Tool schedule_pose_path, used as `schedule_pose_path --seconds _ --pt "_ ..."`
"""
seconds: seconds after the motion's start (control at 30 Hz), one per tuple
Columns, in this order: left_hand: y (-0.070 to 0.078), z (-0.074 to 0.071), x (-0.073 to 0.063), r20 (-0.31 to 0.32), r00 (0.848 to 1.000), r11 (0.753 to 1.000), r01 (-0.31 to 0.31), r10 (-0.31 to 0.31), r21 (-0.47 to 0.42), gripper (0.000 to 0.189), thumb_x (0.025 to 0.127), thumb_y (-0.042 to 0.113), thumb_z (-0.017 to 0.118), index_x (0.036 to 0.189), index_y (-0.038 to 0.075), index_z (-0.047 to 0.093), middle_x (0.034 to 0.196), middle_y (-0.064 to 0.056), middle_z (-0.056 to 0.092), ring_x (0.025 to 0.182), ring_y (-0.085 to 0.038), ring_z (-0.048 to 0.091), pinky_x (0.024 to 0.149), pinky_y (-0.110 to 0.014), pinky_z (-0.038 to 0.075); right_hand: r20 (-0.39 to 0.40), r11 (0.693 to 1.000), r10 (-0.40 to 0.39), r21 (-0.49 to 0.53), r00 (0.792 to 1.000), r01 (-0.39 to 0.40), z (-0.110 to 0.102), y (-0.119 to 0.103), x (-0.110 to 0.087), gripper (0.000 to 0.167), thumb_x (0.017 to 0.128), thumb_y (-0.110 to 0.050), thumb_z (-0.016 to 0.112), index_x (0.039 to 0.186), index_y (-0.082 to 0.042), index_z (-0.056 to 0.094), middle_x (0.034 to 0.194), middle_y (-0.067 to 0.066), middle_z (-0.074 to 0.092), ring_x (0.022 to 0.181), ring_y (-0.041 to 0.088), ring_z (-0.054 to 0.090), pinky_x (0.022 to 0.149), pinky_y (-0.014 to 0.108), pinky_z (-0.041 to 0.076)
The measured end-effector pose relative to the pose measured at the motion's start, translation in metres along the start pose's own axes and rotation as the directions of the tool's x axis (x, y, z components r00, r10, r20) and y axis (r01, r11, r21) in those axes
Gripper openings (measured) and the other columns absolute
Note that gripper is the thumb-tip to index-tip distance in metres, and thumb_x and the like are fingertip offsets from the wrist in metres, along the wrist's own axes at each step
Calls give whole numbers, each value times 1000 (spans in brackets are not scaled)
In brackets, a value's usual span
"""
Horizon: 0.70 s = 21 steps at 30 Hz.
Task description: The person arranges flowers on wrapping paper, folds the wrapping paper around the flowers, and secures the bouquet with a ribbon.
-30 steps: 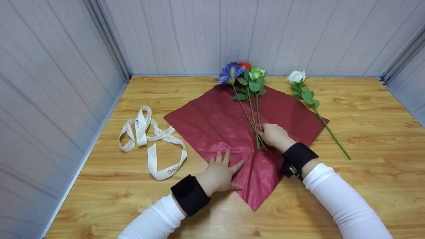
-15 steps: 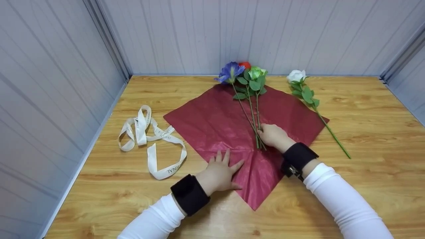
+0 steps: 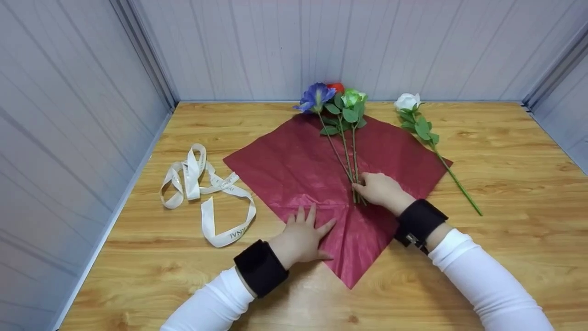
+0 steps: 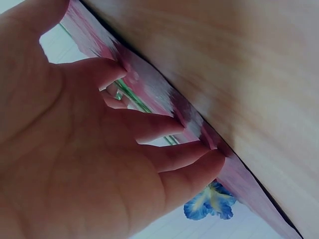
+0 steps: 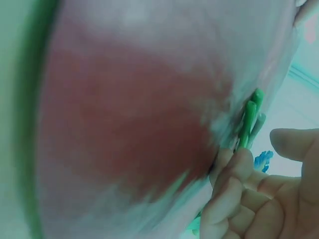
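Spreading wide the fingers of the left hand (image 3: 300,236), resting them on the near left edge of the wine-red wrapping paper (image 3: 275,158). Curling those of the right hand (image 3: 379,187) at the lower stems (image 5: 247,122); cannot tell whether gripping or only touching. Laid over the paper, crossing low down: a blue-violet flower (image 3: 315,97), a red flower (image 3: 336,87) partly hidden behind it, and a green rose (image 3: 354,97), with heads past the far edge, near the panelled wall (image 3: 257,50). In the way at the paper's right corner, lying across it by its stem: a white rose (image 3: 407,101). Looped beside the left edge: a white lettered ribbon (image 3: 192,179). Around the wrists, black bands (image 3: 262,269); beneath everything, a wood-grain table (image 3: 156,271).
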<state>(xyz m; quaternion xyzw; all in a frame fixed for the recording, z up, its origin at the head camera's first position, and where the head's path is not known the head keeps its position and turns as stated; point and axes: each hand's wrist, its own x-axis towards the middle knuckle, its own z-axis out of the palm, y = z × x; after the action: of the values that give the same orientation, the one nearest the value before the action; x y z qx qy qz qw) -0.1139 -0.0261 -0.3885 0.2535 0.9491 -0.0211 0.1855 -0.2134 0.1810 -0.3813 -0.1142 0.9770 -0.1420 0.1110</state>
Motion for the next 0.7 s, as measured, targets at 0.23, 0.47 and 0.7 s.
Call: schedule_pose_path --seconds 0.23,0.47,0.7 --pt "0 0 -1 3 1000 1000 -7 7 -19 79 84 64 53 150 34 23 156 -22 15 140 -46 19 109 -55 27 -8 999 28 29 1000 -28 -15 14 -6 31 96 -30 49 82 -3 55 69 8 52 68 26 54 66 38 42" --pt "0 -2 -1 1 1000 1000 -9 9 -24 79 84 63 53 151 33 23 156 -22 15 140 -46 18 110 -55 27 -42 998 60 7 997 -59 -29 43 -19 32 95 -29 50 91 1 59 79 13 60 75 29 57 70 43 44" --pt "0 -3 -2 -2 1000 1000 -10 10 -27 79 84 63 54 150 33 24 156 -22 16 140 -46 20 109 -54 27 -68 995 96 16 993 -95 -34 81 -34 29 93 -27 52 77 -3 51 67 8 49 66 26 50 60 34 38"
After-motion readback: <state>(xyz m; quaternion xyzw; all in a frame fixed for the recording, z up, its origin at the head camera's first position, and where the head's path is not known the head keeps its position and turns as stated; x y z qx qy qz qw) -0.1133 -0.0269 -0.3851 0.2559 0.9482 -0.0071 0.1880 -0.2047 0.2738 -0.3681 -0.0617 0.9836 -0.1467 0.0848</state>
